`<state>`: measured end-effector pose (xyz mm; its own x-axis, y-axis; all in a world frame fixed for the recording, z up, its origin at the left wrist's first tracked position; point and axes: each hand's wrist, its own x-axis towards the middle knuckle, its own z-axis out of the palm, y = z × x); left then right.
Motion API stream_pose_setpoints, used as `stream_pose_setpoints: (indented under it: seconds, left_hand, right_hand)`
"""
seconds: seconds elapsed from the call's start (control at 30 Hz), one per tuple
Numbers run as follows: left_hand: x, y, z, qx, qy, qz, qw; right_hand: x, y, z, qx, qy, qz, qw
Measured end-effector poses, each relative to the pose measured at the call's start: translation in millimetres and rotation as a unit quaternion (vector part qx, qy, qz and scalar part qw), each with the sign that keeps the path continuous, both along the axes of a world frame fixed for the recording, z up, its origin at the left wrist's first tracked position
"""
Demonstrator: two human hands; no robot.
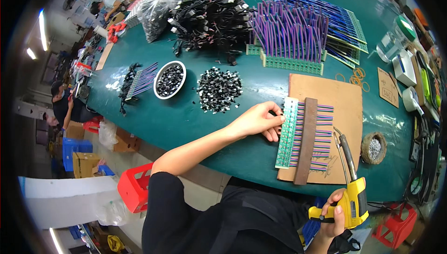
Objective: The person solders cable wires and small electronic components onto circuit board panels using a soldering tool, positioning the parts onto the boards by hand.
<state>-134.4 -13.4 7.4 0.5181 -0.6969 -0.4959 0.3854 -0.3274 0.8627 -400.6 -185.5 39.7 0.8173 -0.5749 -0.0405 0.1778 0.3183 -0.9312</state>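
Note:
My left hand (pixel 259 121) is at the left edge of a green circuit board panel (pixel 287 135), thumb and fingers pinched together. What they pinch is too small to make out. A brown flat bar (pixel 306 142) lies across the rows of purple and blue wires (pixel 324 133) that run right from the panel. Panel and bar rest on a cardboard sheet (pixel 347 96). My right hand (pixel 335 214) grips a yellow soldering gun (pixel 358 203) by its handle, near the table's front edge. The gun's tip points up, just right of the wire ends.
Small black connectors (pixel 219 90) lie heaped beside a white bowl (pixel 180 86) of similar parts. Behind are bundled black cables (pixel 209 19) and stacked wired panels (pixel 293 63). A round tub (pixel 382 149) stands right of the cardboard. A red stool (pixel 132 186) is at the left.

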Motion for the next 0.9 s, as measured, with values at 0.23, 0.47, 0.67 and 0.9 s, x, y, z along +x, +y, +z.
stream_pose_setpoints:
  seconds: [0.23, 0.47, 0.67, 0.9]
  left_hand:
    - [7.3, 47.7, 25.8, 0.117, -0.308, 0.009, 0.944]
    - [17.2, 62.2, -0.8, 0.244, -0.679, -0.009, 0.693]
    - [13.4, 81.6, 2.4, 0.265, -0.699, -0.042, 0.663]
    - [12.1, 61.9, 0.7, 0.09, -0.617, 0.033, 0.781]
  right_hand:
    - [-0.6, 1.8, -7.1, 0.037, 0.02, -0.002, 0.999]
    - [10.6, 6.5, -3.4, 0.018, 0.023, 0.013, 0.999]
    - [1.0, 11.3, -13.1, 0.042, 0.024, 0.003, 0.999]
    - [5.0, 4.7, -7.8, 0.097, 0.038, 0.092, 0.99]
